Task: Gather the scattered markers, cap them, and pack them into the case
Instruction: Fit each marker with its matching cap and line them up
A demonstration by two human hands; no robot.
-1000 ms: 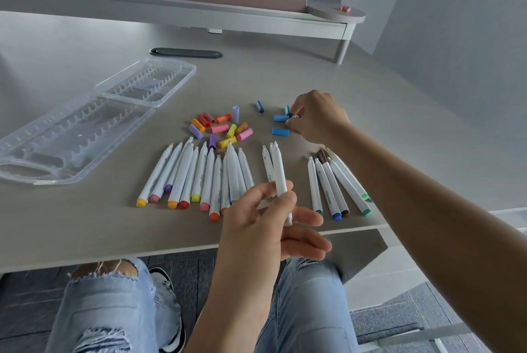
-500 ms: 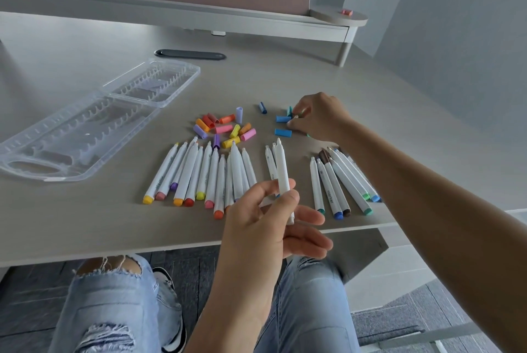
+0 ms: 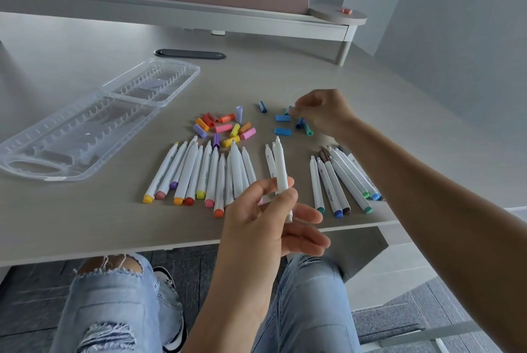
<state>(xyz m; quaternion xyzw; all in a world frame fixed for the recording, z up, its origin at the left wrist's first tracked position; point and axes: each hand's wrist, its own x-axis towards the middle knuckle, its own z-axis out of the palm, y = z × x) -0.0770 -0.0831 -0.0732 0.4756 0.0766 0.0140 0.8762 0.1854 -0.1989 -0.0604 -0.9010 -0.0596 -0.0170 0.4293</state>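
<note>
Left hand (image 3: 265, 210) pinches 1 uncapped marker (image 3: 281, 170) tip-up for capping; right hand (image 3: 322, 113), at 1 o'clock, pinches a cap (image 3: 289, 110).

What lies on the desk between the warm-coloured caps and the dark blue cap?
In the head view, only bare desk separates the warm-coloured caps from the dark blue cap.

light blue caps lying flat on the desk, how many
2. One light blue cap lies beside the right hand; the other sits just nearer the person. That hand may hide more.
</note>
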